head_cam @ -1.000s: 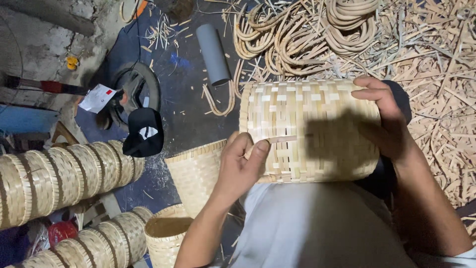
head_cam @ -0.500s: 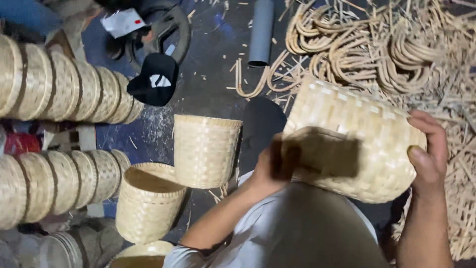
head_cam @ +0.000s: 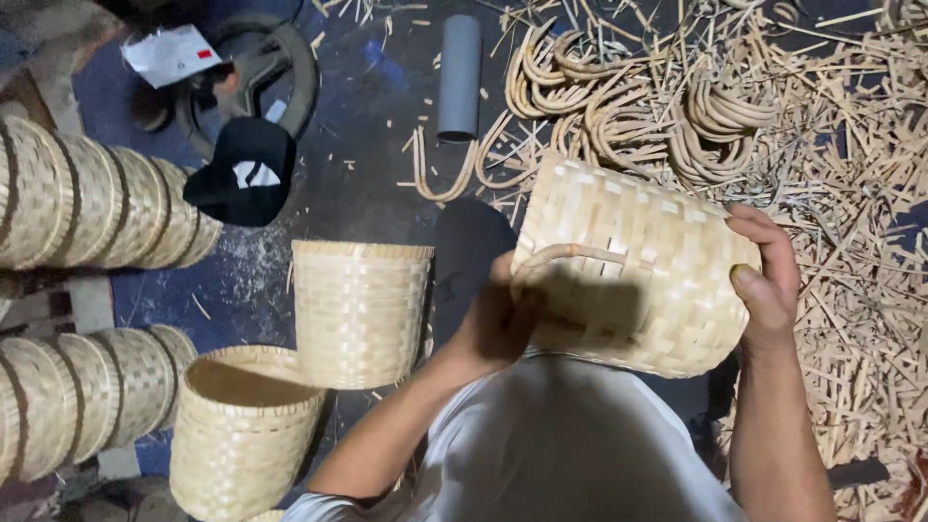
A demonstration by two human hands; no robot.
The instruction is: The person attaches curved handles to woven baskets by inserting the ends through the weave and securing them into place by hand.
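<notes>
Rows of finished baskets [head_cam: 87, 198] lie stacked on the floor. The woven basket [head_cam: 633, 275] sits over my lap, body done, handle [head_cam: 570, 256] seemingly half fixed. My right hand [head_cam: 768, 280] grasps its base; my left hand [head_cam: 498, 319] clenches the rim end.

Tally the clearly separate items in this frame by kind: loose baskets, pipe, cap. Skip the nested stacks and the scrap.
Woven baskets, loose: 3 (held basket between left hand and right hand; inverted basket; open basket)
Grey pipe: 1
Black cap: 1
Total: 5
</notes>
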